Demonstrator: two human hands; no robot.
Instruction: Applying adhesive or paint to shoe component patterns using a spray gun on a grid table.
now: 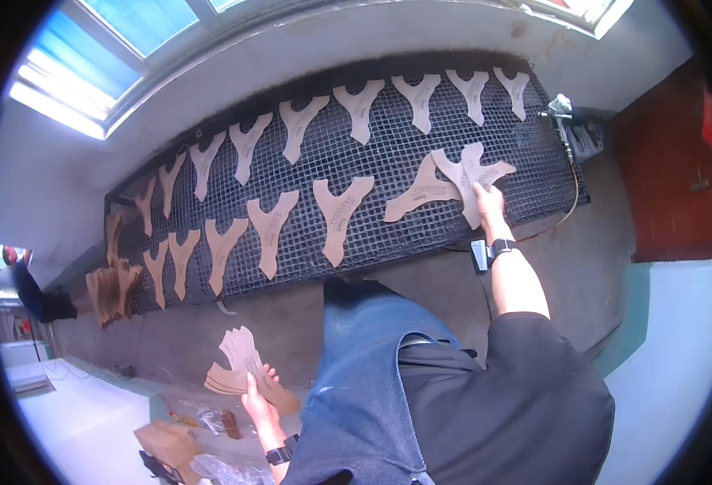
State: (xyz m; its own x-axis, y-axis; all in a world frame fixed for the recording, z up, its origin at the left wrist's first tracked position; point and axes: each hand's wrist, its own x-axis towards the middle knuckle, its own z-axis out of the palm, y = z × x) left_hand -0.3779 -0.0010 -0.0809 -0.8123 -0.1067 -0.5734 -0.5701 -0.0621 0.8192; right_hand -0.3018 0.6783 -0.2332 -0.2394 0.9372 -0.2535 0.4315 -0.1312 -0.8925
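My right hand [489, 204] grips the stem of a flat tan Y-shaped piece [471, 171] above the right part of a black mesh rack [404, 158]. This piece overlaps another Y-shaped piece [422, 198] to its left; whether the two touch I cannot tell. Down at the lower left, my left hand [261, 398] is closed round a fanned stack of the same pieces [241, 356], held away from the rack. Several more Y-shaped pieces [344, 218] with dark printing lie spaced out in two rows on the mesh.
A pile of pieces [113, 293] sits at the rack's left end. Beyond its right end are a spray gun [562, 113] and a hose [572, 198]. A cardboard box [168, 443] and clear plastic [223, 469] lie lower left. A person [37, 287] is at the far left.
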